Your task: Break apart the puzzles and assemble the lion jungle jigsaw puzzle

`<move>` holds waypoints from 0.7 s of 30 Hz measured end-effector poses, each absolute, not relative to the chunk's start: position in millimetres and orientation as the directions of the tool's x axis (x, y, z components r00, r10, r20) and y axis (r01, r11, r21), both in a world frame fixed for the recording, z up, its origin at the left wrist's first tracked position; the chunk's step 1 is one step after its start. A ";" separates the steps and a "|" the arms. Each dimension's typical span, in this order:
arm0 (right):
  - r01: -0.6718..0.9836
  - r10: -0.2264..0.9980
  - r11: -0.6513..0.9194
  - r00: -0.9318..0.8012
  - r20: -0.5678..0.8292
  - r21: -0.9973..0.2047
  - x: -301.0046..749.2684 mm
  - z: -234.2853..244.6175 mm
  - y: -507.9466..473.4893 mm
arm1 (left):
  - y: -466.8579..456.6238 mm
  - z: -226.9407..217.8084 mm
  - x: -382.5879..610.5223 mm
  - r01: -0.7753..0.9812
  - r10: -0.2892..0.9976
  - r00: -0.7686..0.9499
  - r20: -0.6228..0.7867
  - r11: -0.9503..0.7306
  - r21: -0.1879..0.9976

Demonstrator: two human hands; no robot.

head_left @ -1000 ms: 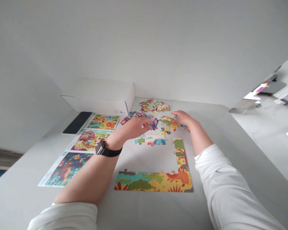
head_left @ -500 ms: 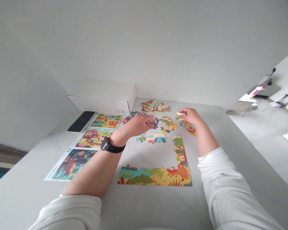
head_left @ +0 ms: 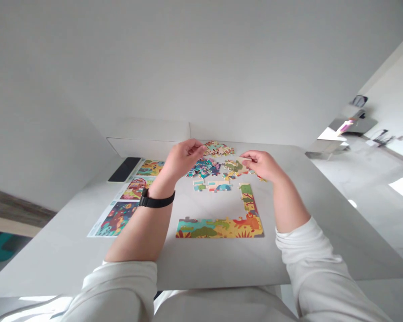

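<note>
Your right hand point(head_left: 264, 166): thumb and fingers pinched on one puzzle piece point(head_left: 244, 163), at the yellow-green pile point(head_left: 230, 166). Your left hand point(head_left: 182, 156): fingertips close together near the blue-purple pile point(head_left: 206, 167); contents, if any, cannot be told. Counter point(head_left: 215, 264), nearer you: one L-shaped puzzle section point(head_left: 218, 229).

Single view from the head, forward and down over the near table point(head_left: 221, 261) toward a wall point(head_left: 248, 80).
</note>
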State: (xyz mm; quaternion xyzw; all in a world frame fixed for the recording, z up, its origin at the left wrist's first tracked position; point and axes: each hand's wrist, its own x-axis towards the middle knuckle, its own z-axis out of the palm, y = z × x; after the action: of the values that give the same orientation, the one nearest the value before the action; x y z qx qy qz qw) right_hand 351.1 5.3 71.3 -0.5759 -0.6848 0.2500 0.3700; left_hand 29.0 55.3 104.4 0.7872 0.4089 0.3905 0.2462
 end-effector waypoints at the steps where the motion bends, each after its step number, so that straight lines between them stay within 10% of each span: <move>1: 0.581 0.974 0.222 -0.089 0.210 -0.783 343.5 69.6 6.0 | 51.2 103.0 32.4 0.448 0.828 0.397 0.396 -0.552 0.704; 21: 0.476 0.954 0.247 -0.272 0.126 -0.844 305.9 40.1 13.7 | 51.1 60.6 61.9 0.452 0.808 0.550 0.210 -0.500 0.739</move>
State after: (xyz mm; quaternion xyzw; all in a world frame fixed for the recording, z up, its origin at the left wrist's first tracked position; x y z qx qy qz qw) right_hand 305.9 13.7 40.1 -0.5005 -0.7143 0.3548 0.3367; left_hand 61.9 51.1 60.6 0.8200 0.3844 0.2782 0.3201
